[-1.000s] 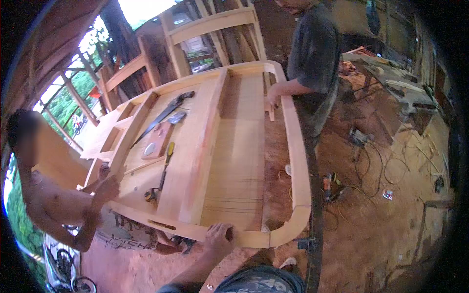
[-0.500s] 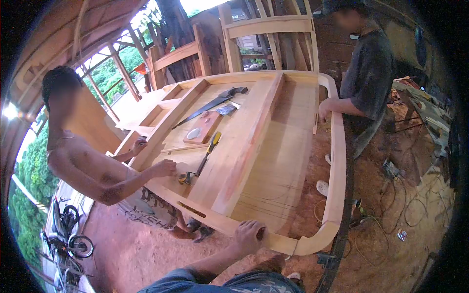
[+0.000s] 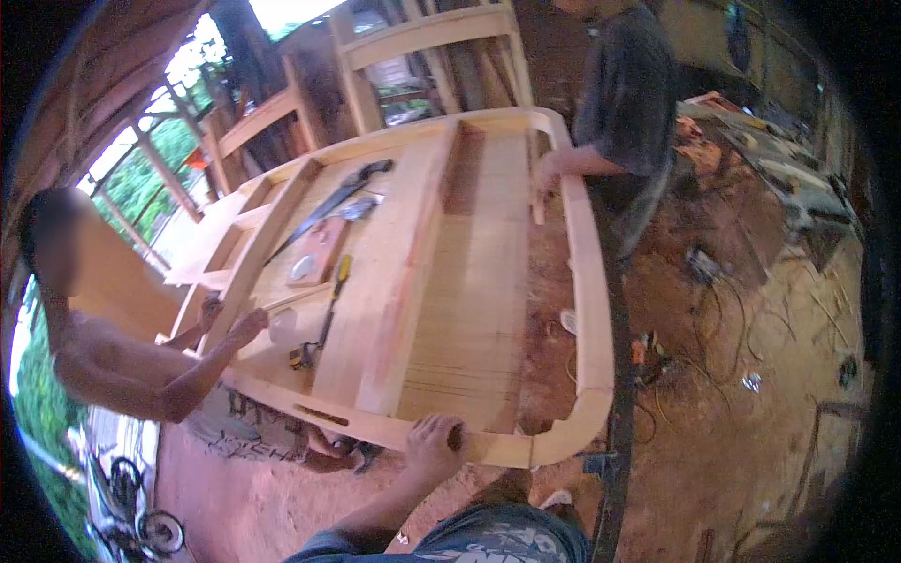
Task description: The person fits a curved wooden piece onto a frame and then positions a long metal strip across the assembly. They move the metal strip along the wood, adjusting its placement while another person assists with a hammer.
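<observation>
My left hand (image 3: 436,446) comes up from the bottom of the view, its fingers wrapped over the near rail of a large pale wooden frame (image 3: 375,427). The rail has rounded corners, and a long slot is cut in it left of my hand. My right hand is out of view. Inside the frame lie a handsaw (image 3: 328,206), a reddish wooden block (image 3: 324,251) with a white round piece on it, a chisel (image 3: 336,296) with a yellow and black handle, and a tape measure (image 3: 302,357).
A shirtless person (image 3: 122,366) stands at the left, hands over the frame's side. Another person in a dark shirt (image 3: 629,103) has a hand at the far right rail. Cables (image 3: 723,375) lie on the earth floor. Wooden frames (image 3: 427,42) stand behind; motorbikes (image 3: 131,507) are lower left.
The view has swung right, so the frame and people appear farther left. My left hand keeps its grip on the rail. The left person's near hand is now closer to a thin wood strip.
</observation>
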`<state>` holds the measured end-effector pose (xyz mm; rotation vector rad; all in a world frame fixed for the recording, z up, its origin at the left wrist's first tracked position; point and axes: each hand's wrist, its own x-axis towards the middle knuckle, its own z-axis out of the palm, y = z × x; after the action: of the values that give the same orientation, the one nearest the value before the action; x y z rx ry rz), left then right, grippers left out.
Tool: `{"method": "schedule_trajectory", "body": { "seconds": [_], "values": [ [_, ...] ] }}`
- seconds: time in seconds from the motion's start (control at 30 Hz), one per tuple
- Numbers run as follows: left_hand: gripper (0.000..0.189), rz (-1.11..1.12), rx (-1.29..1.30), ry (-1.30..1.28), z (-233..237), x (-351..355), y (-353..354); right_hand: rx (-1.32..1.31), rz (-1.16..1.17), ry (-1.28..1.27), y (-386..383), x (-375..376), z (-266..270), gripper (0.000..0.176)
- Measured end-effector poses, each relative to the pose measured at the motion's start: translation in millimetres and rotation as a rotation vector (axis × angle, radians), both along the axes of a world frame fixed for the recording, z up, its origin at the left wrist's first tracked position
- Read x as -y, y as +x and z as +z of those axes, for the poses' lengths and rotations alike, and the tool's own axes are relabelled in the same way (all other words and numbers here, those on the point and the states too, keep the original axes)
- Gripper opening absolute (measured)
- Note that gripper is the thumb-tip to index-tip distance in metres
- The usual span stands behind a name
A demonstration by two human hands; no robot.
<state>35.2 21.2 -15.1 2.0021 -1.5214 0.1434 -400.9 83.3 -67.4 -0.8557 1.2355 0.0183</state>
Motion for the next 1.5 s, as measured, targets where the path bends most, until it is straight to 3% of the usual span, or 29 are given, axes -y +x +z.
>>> {"method": "schedule_trajectory", "body": {
  "seconds": [0.4, 0.5, 0.6, 0.7, 0.77, 0.8, 0.87, 0.97, 1.13, 1.23, 1.3, 1.37, 1.5],
  "values": [
    [0.007, 0.006, 0.087, 0.026, 6, 1, -3, -0.057, -0.004, -0.026, 3, -21, 34, 0.056],
    [0.007, 0.001, 0.021, -0.023, 6, 4, -5, 0.032, -0.05, 0.164, -2, -19, 27, 0.051],
    [0.007, -0.017, 0.015, -0.008, 8, 3, -5, -0.168, -0.006, -0.116, -3, -35, 6, 0.045],
    [0.007, -0.006, 0.034, 0.011, 6, 3, -4, -0.061, 0.0, 0.096, -2, -25, 9, 0.084],
    [0.007, 0.007, 0.03, 0.009, 4, 3, -4, 0.022, -0.052, 0.069, -25, -63, -49, 0.046],
    [0.007, 0.01, 0.027, 0.009, 3, 3, -4, 0.05, -0.061, 0.074, -22, -55, -37, 0.045],
    [0.007, -0.008, 0.013, 0.021, 7, 3, -6, -0.076, 0.035, 0.015, -21, -49, -33, 0.065],
    [0.008, -0.005, 0.007, 0.026, 3, 3, -4, -0.119, 0.129, -0.12, -14, -36, -11, 0.066],
    [0.007, 0.015, 0.035, 0.041, 3, 1, -5, 0.007, 0.054, -0.116, -23, -49, -42, 0.068],
    [0.007, -0.005, 0.05, 0.008, 7, 5, -7, 0.044, 0.062, 0.009, -23, -50, -37, 0.051],
    [0.007, -0.016, 0.06, -0.025, 8, 7, -9, 0.072, 0.069, 0.057, -19, -37, -20, 0.05],
    [0.007, 0.004, 0.053, 0.016, 3, 5, -6, 0.076, 0.079, 0.047, -8, -23, 3, 0.059],
    [0.007, 0.018, 0.043, 0.047, 5, 4, -5, 0.075, 0.023, 0.029, -11, -30, -13, 0.078]
  ]
}}
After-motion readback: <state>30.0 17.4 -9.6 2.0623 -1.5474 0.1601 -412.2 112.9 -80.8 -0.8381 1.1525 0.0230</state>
